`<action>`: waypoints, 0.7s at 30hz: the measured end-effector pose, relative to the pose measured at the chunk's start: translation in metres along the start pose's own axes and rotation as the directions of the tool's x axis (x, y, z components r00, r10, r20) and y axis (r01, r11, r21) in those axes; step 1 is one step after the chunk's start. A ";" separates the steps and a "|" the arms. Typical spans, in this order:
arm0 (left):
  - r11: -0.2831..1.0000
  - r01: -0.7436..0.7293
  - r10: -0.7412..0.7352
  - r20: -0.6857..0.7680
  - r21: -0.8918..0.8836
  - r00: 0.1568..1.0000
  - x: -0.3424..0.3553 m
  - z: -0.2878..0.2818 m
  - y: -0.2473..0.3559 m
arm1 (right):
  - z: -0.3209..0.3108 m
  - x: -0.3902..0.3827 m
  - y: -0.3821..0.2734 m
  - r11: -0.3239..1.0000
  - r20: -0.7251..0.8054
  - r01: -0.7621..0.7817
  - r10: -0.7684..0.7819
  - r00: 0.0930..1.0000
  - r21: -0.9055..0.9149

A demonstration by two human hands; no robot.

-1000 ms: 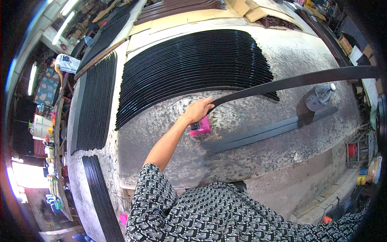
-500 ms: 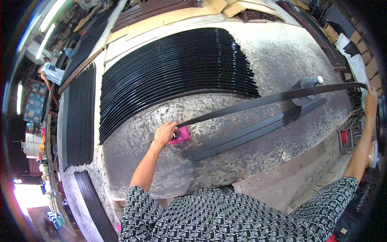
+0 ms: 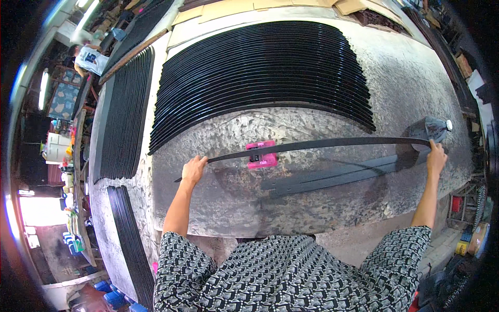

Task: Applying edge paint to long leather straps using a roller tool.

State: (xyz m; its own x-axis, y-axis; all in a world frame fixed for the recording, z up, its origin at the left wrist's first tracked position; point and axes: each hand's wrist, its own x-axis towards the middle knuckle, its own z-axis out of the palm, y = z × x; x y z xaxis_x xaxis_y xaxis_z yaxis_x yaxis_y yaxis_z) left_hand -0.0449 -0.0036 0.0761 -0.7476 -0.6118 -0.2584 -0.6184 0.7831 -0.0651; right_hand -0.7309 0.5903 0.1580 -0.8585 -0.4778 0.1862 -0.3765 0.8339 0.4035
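A long, thin black strip (image 3: 338, 142) is stretched between my two hands above the table, bowed slightly upward. My left hand (image 3: 194, 170) is closed on it near its left end, a short tip sticking out beyond the fingers. At the right end, my right hand (image 3: 436, 158) grips it. The strip passes over a small pink box-shaped thing (image 3: 267, 160) with something black in its middle. Nearer me, flat dark strips (image 3: 332, 179) lie on the stained table (image 3: 218, 208). Beyond my hands, many glossy black strips (image 3: 260, 67) lie side by side in a curved row.
A dark-filled clear bottle (image 3: 430, 128) with a white cap lies by my right hand. More black strips (image 3: 125, 119) are laid along the left, with a narrow bundle (image 3: 130, 244) nearer me. Cardboard sheets (image 3: 228, 12) line the far edge. Another person (image 3: 91, 60) is at the far left.
My right hand has come inward and lower with the strip's end. My left hand has moved left along with the strip, away from the pink thing, which is now more exposed.
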 end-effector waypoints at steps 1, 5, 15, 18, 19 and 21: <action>0.999 0.026 -0.026 -0.006 0.030 1.000 -0.009 0.001 -0.012 | 0.000 -0.005 -0.018 0.999 -0.012 0.032 -0.032 0.999 0.031; 0.995 0.095 -0.094 -0.013 0.032 0.995 -0.043 0.005 -0.060 | 0.005 -0.018 -0.084 0.993 -0.036 0.082 -0.079 0.996 0.088; 0.948 0.306 -0.304 -0.032 0.091 0.952 -0.138 0.034 -0.219 | -0.030 -0.066 -0.257 0.912 -0.066 0.210 -0.199 0.978 0.352; 0.912 0.398 -0.404 0.051 0.097 0.913 -0.162 0.034 -0.269 | -0.050 -0.087 -0.304 0.883 -0.090 0.282 -0.268 0.959 0.374; 0.909 0.403 -0.406 0.014 0.106 0.914 -0.168 0.035 -0.288 | -0.052 -0.092 -0.318 0.856 -0.112 0.320 -0.301 0.947 0.406; 0.894 0.431 -0.429 -0.044 0.124 0.902 -0.204 0.040 -0.337 | -0.059 -0.107 -0.357 0.795 -0.160 0.401 -0.370 0.915 0.455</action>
State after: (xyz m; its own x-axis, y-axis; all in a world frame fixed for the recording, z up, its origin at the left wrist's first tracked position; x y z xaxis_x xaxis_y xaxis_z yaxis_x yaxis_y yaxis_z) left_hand 0.3261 -0.1385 0.1119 -0.4199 -0.8929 -0.1624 -0.8448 0.4500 -0.2895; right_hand -0.4841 0.3275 0.0473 -0.5907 -0.7899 0.1644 -0.8020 0.5972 -0.0121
